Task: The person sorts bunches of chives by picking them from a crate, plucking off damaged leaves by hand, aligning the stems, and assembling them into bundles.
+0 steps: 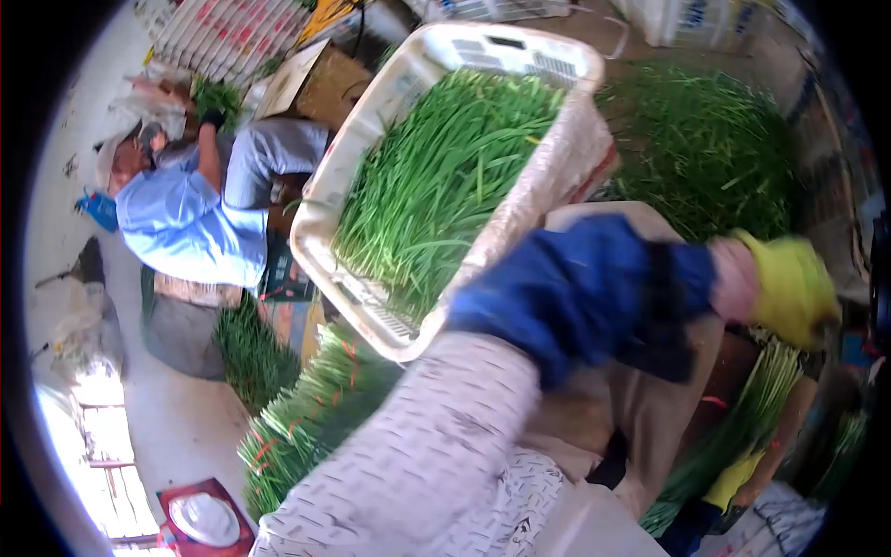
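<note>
My left arm, in a white patterned sleeve and blue oversleeve, reaches across to the right. My left hand [789,290], in a yellow glove, is smeared by motion; its fingers cannot be made out. It is just above the pale stem ends of a sheaf of long green chives [756,399]. Lower down, my right hand [736,481], also in a yellow glove, lies against the side of that sheaf. Its fingers are mostly hidden, so its grip is unclear. A loose heap of green leaves [701,148] lies beyond my left hand.
A white plastic basket [320,218] full of chives stands ahead. Bundles of chives with red ties [297,418] are stacked at the left. A co-worker in a blue shirt [190,218] sits farther left. A red stool [186,506] with a white item stands at lower left.
</note>
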The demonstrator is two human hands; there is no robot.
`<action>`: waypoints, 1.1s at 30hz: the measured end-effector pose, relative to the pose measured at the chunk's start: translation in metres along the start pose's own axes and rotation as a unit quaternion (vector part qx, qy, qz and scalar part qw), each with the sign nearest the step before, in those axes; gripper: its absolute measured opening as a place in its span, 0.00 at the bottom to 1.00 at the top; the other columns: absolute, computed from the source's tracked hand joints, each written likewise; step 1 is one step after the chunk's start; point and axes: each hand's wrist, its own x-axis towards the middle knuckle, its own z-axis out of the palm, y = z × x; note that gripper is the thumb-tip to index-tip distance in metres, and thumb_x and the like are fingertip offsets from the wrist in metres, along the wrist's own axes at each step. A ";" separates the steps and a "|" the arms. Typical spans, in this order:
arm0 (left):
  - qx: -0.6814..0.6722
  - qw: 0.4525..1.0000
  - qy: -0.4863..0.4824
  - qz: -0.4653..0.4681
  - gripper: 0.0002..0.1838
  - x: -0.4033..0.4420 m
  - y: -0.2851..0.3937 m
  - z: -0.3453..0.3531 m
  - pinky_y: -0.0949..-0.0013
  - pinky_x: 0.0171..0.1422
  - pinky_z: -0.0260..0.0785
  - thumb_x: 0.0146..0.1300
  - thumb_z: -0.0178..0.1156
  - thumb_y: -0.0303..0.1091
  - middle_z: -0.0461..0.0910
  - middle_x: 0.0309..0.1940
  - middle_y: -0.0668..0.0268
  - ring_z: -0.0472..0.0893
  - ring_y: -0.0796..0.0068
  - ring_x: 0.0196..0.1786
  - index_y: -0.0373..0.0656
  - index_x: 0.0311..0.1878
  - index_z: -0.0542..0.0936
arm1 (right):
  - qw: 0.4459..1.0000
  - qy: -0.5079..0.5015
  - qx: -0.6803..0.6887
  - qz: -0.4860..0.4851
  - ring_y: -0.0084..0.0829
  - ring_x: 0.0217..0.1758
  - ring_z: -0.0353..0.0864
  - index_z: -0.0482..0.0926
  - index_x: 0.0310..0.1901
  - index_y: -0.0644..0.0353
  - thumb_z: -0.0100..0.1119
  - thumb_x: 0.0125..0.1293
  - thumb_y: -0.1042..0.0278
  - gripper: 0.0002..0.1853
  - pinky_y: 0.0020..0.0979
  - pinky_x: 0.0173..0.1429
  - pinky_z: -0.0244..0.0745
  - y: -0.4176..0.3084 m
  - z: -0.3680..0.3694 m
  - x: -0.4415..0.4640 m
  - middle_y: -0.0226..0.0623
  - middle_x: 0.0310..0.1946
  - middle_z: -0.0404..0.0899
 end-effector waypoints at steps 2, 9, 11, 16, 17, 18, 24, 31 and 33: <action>0.039 0.983 0.178 -0.027 0.19 -0.086 -0.032 -0.065 0.57 0.50 0.72 0.55 0.57 0.41 0.82 0.38 0.59 0.80 0.56 0.42 0.46 0.50 0.80 | 1.000 0.006 0.014 -0.003 0.37 0.68 0.61 0.60 0.66 0.62 0.39 0.72 0.62 0.24 0.32 0.70 0.54 -0.013 -0.026 0.011 0.43 0.67 0.60; 0.260 0.635 0.059 -0.725 0.51 -0.470 0.002 -0.185 0.59 0.60 0.67 0.46 0.59 0.72 0.75 0.52 0.44 0.77 0.53 0.55 0.31 0.57 0.71 | 0.969 0.142 0.119 -0.162 0.35 0.66 0.64 0.63 0.64 0.66 0.39 0.72 0.64 0.23 0.33 0.69 0.57 -0.119 -0.181 0.055 0.42 0.66 0.63; 0.214 0.569 -0.051 -0.792 0.58 -0.517 0.021 -0.171 0.59 0.59 0.68 0.40 0.62 0.73 0.75 0.51 0.41 0.77 0.49 0.53 0.27 0.61 0.64 | 0.928 0.205 0.114 -0.291 0.34 0.66 0.65 0.64 0.63 0.67 0.39 0.72 0.64 0.23 0.33 0.68 0.58 -0.166 -0.238 0.075 0.42 0.65 0.64; 0.082 0.586 -0.088 -0.802 0.69 -0.545 0.028 -0.108 0.60 0.64 0.63 0.35 0.68 0.68 0.70 0.54 0.35 0.72 0.45 0.59 0.20 0.66 0.48 | 0.828 -0.065 0.503 -0.240 0.36 0.70 0.60 0.60 0.66 0.68 0.46 0.64 0.77 0.27 0.35 0.72 0.52 -0.333 -0.305 0.114 0.44 0.67 0.61; 0.076 0.590 -0.077 -0.800 0.70 -0.548 0.025 -0.104 0.60 0.64 0.63 0.34 0.70 0.66 0.71 0.53 0.35 0.72 0.45 0.58 0.21 0.67 0.46 | 0.790 -0.095 0.486 -0.362 0.36 0.69 0.60 0.61 0.65 0.68 0.50 0.59 0.77 0.29 0.37 0.71 0.54 -0.380 -0.323 0.112 0.44 0.67 0.62; 0.069 0.596 -0.065 -0.797 0.71 -0.552 0.023 -0.100 0.60 0.63 0.64 0.34 0.72 0.64 0.72 0.52 0.36 0.73 0.46 0.58 0.21 0.67 0.44 | 0.770 -0.096 0.436 -0.456 0.39 0.68 0.62 0.62 0.64 0.68 0.55 0.53 0.76 0.34 0.38 0.70 0.55 -0.419 -0.335 0.110 0.45 0.65 0.64; 0.056 0.597 -0.044 -0.799 0.65 -0.535 0.035 -0.111 0.60 0.61 0.65 0.42 0.72 0.54 0.74 0.50 0.39 0.74 0.45 0.54 0.26 0.69 0.40 | 0.633 -0.015 0.199 -0.748 0.47 0.61 0.66 0.55 0.69 0.56 0.70 0.42 0.61 0.50 0.43 0.62 0.63 -0.603 -0.359 0.056 0.47 0.60 0.65; 0.042 0.635 0.085 -0.767 0.45 -0.564 0.028 -0.110 0.59 0.53 0.69 0.38 0.73 0.38 0.77 0.45 0.44 0.76 0.48 0.50 0.28 0.60 0.65 | 0.582 0.065 -0.092 -0.805 0.41 0.75 0.46 0.38 0.73 0.56 0.69 0.47 0.46 0.60 0.47 0.74 0.41 -0.718 -0.304 -0.014 0.40 0.72 0.49; 0.014 0.650 0.140 -0.747 0.33 -0.577 0.026 -0.111 0.60 0.50 0.70 0.37 0.73 0.38 0.79 0.40 0.45 0.78 0.50 0.48 0.30 0.48 0.75 | 0.554 0.074 -0.089 -0.825 0.41 0.75 0.46 0.37 0.73 0.56 0.69 0.46 0.45 0.61 0.47 0.74 0.41 -0.733 -0.291 -0.023 0.40 0.72 0.48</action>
